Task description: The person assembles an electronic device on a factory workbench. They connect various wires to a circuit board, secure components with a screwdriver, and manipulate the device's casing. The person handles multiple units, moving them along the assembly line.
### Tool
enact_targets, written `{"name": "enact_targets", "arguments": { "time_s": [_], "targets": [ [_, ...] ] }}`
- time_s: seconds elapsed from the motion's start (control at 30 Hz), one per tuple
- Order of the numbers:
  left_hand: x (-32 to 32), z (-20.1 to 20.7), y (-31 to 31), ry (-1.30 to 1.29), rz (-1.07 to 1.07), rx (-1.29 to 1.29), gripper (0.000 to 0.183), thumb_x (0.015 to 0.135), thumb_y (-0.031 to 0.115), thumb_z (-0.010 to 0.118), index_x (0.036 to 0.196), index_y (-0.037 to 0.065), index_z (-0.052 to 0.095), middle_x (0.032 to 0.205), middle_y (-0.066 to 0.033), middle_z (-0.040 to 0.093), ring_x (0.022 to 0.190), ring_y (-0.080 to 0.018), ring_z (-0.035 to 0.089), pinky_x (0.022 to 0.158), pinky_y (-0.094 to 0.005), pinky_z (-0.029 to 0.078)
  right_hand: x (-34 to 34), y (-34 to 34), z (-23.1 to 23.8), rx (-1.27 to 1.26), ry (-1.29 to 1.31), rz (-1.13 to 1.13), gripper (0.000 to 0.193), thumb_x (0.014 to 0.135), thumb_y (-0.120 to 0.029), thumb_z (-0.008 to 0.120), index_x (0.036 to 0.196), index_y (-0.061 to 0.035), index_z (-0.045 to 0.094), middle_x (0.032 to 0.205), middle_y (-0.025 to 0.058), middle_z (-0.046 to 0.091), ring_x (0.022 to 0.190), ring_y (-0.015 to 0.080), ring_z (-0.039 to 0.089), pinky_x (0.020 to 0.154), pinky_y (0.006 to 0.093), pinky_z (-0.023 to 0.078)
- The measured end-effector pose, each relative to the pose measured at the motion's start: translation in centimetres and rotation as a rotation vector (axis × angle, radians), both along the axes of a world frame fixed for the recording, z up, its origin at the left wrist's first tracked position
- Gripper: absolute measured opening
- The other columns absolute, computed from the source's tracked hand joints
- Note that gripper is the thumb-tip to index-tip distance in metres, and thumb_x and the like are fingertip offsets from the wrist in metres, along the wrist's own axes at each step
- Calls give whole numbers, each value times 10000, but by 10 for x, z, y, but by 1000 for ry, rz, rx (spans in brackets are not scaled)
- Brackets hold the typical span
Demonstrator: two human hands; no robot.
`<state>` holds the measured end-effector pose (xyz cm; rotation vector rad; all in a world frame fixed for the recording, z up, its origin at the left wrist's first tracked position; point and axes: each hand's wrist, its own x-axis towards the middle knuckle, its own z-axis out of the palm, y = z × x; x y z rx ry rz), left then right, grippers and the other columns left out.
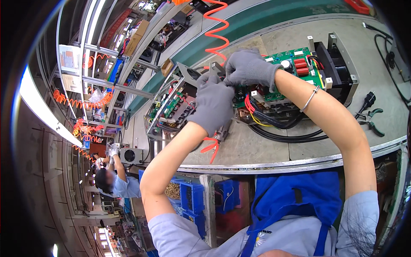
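My left hand [212, 104] and my right hand [251, 69], both in grey gloves, meet at the left end of an electronic unit with a green circuit board [295, 55]. The fingers of both are bent and drawn together, and whatever they pinch is hidden. The board carries red parts, and a black finned block [338, 70] with metal brackets stands at its right end. Red, yellow and black wires [261, 115] hang from the unit's near side. Orange-handled hand tool [210, 148] lies just below my left hand. A second opened unit [173, 105] stands to the left.
An orange coiled hose [217, 32] hangs down behind my hands. On the right of the bench lie green-handled pliers [373, 122] and a black plug [368, 100]. Blue bins [191, 198] sit under the bench edge. Another person [117, 182] works farther left.
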<state>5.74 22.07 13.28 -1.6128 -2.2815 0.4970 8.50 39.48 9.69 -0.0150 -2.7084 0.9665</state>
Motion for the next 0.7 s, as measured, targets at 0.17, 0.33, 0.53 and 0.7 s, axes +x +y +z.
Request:
{"name": "enact_targets", "arguments": {
  "time_s": [0.17,0.33,0.53,0.7],
  "targets": [
    [-5,12,-2,-31,-6,2,185,722,151,658,901,147,706,896,-25,690,997,-264,577,899,-419,413,2,-2,1,-42,21,-6,311,729,-462,694,775,-161,753,796,78,707,848,267,673,870,399,442],
    [-8,20,-16,-143,-85,153,154,716,224,719,851,151,707,898,-5,691,1000,-236,571,955,-434,340,3,-1,-1,-96,65,6,317,748,-457,677,807,-153,746,822,64,710,866,262,669,899,395,423],
    [0,8,-7,-37,-95,133,133,697,138,668,824,102,672,942,-57,643,1023,-307,542,945,-465,348,5,-4,-2,-209,190,-137,313,776,-425,674,859,-131,743,898,72,711,962,261,649,943,407,417],
    [0,0,-2,-53,-112,97,135,701,140,653,827,91,664,928,-108,630,1000,-334,540,938,-475,367,23,-10,5,-306,368,-206,274,783,-377,680,867,-123,742,973,81,698,1040,277,604,958,420,413]
  ]
}}
